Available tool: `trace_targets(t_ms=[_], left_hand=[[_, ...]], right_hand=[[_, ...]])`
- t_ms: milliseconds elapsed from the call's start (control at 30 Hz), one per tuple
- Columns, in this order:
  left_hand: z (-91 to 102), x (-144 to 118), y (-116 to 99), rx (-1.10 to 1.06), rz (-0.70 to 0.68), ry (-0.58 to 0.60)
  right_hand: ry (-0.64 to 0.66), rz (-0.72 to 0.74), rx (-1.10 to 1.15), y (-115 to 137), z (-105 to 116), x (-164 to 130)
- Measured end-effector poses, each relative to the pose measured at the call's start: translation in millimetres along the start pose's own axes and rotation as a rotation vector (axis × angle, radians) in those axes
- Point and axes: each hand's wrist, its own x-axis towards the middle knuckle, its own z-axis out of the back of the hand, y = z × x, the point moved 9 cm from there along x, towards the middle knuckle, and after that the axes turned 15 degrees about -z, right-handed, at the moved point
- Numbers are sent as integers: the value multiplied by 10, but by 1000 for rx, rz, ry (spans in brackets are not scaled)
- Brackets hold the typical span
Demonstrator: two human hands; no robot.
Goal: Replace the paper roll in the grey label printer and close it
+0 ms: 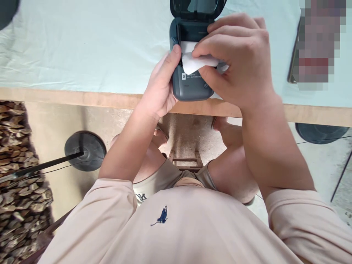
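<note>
Small printer (189, 82) on table (82, 47), at near edge, centre. Lid (196, 7) hinged open at far side, standing behind open bay. Paper strip (192, 60) over bay, between both hands. Left hand (161, 86) against printer's left side, thumb on top edge. Right hand (239, 58) over printer's right half, fingers (205, 51) on paper. Flat device (293, 58) far right on table. Round base (85, 150) on floor, lower left, below table edge.

A dark grey-blue printer (191, 82) with a white paper roll (192, 58) sits on a pale green table (82, 47).
</note>
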Motion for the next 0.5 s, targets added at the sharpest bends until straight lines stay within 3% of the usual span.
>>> trace_targets(t_ms=[200, 267, 367, 500], left_hand=[[31, -39, -55, 68, 3, -13], [52, -54, -49, 97, 13, -8], [68, -60, -35, 154, 1, 4], [104, -52, -20, 185, -39, -35]], right_hand=[[-112, 133, 172, 122, 169, -87], [-215, 63, 220, 43, 274, -71], [-393, -187, 292, -208, 401, -28], [-267, -310, 372, -262, 250, 102]])
